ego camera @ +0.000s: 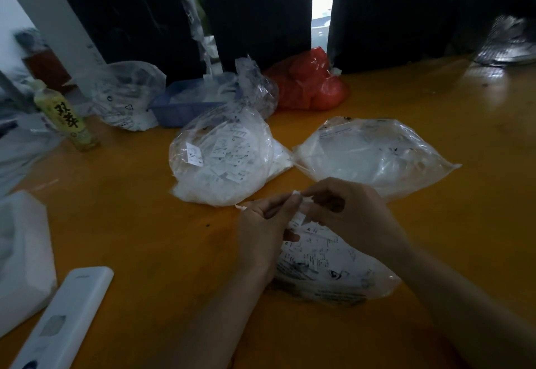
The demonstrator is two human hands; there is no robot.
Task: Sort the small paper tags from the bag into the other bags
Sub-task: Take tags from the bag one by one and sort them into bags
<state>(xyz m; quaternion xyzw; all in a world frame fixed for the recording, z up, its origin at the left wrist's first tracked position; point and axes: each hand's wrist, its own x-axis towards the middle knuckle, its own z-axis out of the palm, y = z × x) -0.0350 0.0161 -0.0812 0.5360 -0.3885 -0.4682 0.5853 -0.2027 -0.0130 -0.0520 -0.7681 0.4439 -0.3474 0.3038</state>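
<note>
A tag (296, 193) was pinched between left hand (261, 223) and right hand (345, 209) above the near bag (327, 267), seemingly for reading; two far bags (223, 159) awaited on the counter (145, 223).

Over the orange worktop (130, 223), the left hand (262, 232) and right hand (348, 212) meet, both pinching a small paper tag (297, 193) above a clear bag (327, 267) of tags. Beyond lie two more clear bags, one full of tags (223, 157), one flatter (374, 151); a red bag (310, 84) and a green bottle (65, 116) sit farther back
</note>
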